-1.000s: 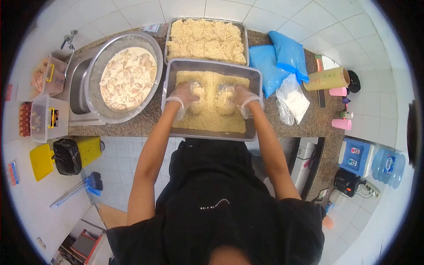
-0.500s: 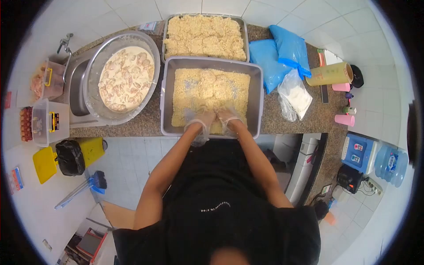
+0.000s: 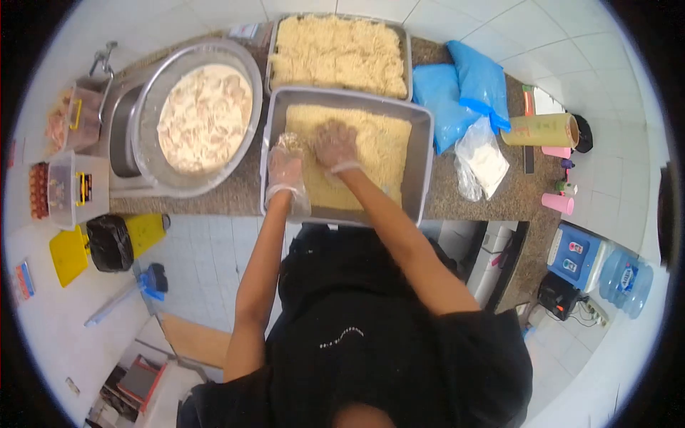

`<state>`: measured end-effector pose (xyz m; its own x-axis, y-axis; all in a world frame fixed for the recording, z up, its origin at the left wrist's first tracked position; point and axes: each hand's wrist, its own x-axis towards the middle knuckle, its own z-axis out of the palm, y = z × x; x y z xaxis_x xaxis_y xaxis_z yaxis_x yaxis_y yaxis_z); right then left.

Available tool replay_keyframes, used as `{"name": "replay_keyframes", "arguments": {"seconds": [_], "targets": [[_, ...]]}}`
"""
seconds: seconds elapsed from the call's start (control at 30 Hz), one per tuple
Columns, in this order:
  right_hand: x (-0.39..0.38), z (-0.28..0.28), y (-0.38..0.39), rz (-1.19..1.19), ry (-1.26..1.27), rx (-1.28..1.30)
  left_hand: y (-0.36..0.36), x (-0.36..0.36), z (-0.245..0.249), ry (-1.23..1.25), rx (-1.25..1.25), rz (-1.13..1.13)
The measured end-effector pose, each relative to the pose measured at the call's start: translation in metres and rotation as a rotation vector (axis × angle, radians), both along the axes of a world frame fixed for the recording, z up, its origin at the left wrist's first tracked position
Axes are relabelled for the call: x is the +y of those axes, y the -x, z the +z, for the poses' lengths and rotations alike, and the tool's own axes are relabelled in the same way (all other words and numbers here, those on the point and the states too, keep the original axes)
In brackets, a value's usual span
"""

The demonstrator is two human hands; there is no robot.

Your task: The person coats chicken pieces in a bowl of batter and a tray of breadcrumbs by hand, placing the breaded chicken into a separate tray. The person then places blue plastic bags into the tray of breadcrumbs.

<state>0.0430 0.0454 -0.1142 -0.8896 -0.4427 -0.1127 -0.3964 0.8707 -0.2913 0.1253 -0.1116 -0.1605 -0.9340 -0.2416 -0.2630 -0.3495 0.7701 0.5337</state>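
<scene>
A grey tub holds a bed of pale breadcrumbs. My left hand, in a clear plastic glove, is at the tub's left side, its fingers closed around what looks like a crumb-coated piece of chicken. Gloved the same way, my right hand lies palm down on the crumbs, fingers spread. Behind the tub is a tray packed with breaded pieces. To the left stands a large metal basin with chicken pieces in pale batter.
Blue bags and a clear bag of white powder lie right of the tub, near a roll of plastic film. A sink and clear plastic boxes are at the left. Pink cups stand at the right.
Both hands have parted from the tub's near middle. The left moved left, with a crumb-coated piece now in it; the right moved forward and left onto the crumbs. Lumps on the crumbs no longer show.
</scene>
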Motion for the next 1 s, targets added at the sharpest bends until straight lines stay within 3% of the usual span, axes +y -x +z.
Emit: {"name": "replay_keyframes", "arguments": {"seconds": [0.07, 0.1, 0.13, 0.2, 0.23, 0.27, 0.33, 0.47, 0.53, 0.57, 0.63, 0.67, 0.73, 0.83, 0.87, 0.93, 1.0], "targets": [[-0.001, 0.011, -0.001, 0.046, -0.095, 0.032, 0.016, 0.021, 0.091, -0.097, -0.335, 0.232], [0.001, 0.014, -0.006, 0.035, -0.051, 0.023, 0.006, 0.018, 0.068, -0.075, 0.073, 0.242], [0.002, 0.016, -0.009, 0.027, -0.010, 0.009, 0.009, 0.012, 0.041, -0.074, 0.086, 0.260], [0.004, 0.023, -0.014, 0.084, -0.047, 0.079, 0.009, 0.022, 0.073, -0.194, -0.049, 0.219], [-0.001, 0.028, 0.003, 0.132, -0.068, 0.192, 0.014, 0.017, 0.061, -0.107, -0.069, 0.068], [0.001, 0.027, 0.021, 0.132, -0.066, 0.201, 0.013, 0.017, 0.068, -0.104, -0.060, 0.068], [0.014, 0.027, 0.056, 0.308, -0.152, -0.361, 0.018, 0.017, 0.089, 0.305, 0.004, -0.317], [0.031, 0.060, 0.044, 0.395, -0.435, -0.518, 0.026, 0.011, 0.065, 0.159, -0.093, -0.299], [0.047, 0.053, 0.030, 0.374, -0.177, -0.441, 0.024, 0.012, 0.049, 0.017, 0.004, -0.072], [0.055, 0.064, 0.021, 0.376, -0.178, -0.441, 0.021, 0.013, 0.064, 0.016, 0.004, -0.071], [0.068, 0.113, 0.007, 0.270, 0.092, -0.424, 0.022, 0.016, 0.110, -0.040, 0.011, -0.086], [0.076, 0.132, -0.002, 0.276, 0.089, -0.421, 0.026, 0.014, 0.102, -0.040, 0.014, -0.080], [0.090, 0.158, -0.013, 0.252, 0.383, -0.142, 0.035, 0.011, 0.077, -0.246, -0.172, 0.117], [0.107, 0.118, -0.003, 0.180, 0.425, -0.139, 0.055, 0.031, 0.100, -0.198, -0.116, 0.147], [0.109, 0.124, 0.007, 0.177, 0.425, -0.130, 0.063, 0.032, 0.086, -0.198, -0.108, 0.141], [0.108, 0.154, 0.030, 0.177, 0.516, 0.103, 0.076, 0.032, 0.043, -0.115, 0.020, -0.109], [0.106, 0.200, 0.058, 0.010, 0.452, -0.019, 0.080, 0.040, 0.089, -0.195, -0.031, -0.065]]}}
